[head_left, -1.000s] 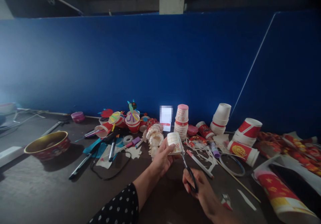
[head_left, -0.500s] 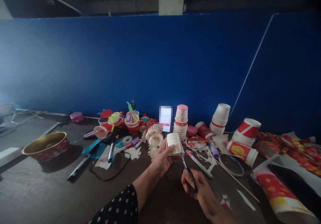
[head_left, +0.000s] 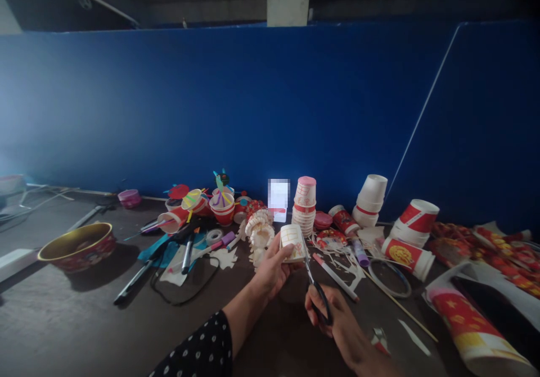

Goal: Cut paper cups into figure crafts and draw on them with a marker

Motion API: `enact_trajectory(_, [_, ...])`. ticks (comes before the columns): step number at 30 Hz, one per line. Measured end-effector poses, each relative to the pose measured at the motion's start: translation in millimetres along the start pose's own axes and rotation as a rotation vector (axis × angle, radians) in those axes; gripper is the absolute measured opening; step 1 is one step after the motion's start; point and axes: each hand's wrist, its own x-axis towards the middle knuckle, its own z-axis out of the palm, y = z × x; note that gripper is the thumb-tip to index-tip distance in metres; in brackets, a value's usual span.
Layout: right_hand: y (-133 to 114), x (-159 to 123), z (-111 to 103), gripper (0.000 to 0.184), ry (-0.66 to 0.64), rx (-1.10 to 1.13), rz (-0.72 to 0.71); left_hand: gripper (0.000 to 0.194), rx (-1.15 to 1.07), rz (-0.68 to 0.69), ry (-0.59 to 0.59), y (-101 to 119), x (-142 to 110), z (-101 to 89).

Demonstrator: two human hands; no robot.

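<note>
Near the middle of the head view, my left hand (head_left: 272,269) is closed around a white paper cup (head_left: 292,236) with yellow and red lines drawn on it. The thumb lies across the cup's side. My right hand (head_left: 331,309) grips black-handled scissors (head_left: 323,298) lower right of the cup. Their blades point up and meet the cup's right edge; whether they bite into the paper I cannot make out. Just behind the cup stands a tall stack of paper cups (head_left: 304,211) with similar drawn lines and a pink top.
Left lie a gold-rimmed bowl (head_left: 78,247), marker pens (head_left: 188,253), a tape roll (head_left: 214,235) and decorated cups (head_left: 223,211). A lit phone (head_left: 279,197) leans at the back. Right are white cup stacks (head_left: 371,197), paper scraps (head_left: 354,270), a thin stick (head_left: 405,309) and a large red cup (head_left: 472,326).
The scissor blades have dropped slightly at the cup's right edge, and less of them shows against its side. Both hands keep nearly the same place.
</note>
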Motion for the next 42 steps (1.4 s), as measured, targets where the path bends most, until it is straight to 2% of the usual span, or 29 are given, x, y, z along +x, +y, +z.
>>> enact_trajectory(6, [2.9,3.7,-2.9,0.048,-0.053,-0.006,-0.011,0.044,0.004,-0.013,0.017,0.6,0.2,0.4])
enact_trajectory(17, [2.5,4.1,-3.3,0.048,-0.067,0.008,0.000,0.043,0.013,0.008,0.020,1.3,-0.5,1.8])
enact_trajectory(30, [0.8,1.3,-1.5,0.048,-0.006,0.010,0.016,0.043,0.018,0.001,-0.013,1.6,0.1,0.3])
enact_trajectory(37, [1.8,2.9,-1.0,0.050,0.008,0.005,0.035,0.047,0.023,0.016,-0.007,-1.4,1.7,-2.6])
enact_trajectory(42, [1.1,3.6,-1.2,0.048,-0.002,-0.008,0.017,0.043,0.040,0.000,0.002,-1.0,1.2,-3.0])
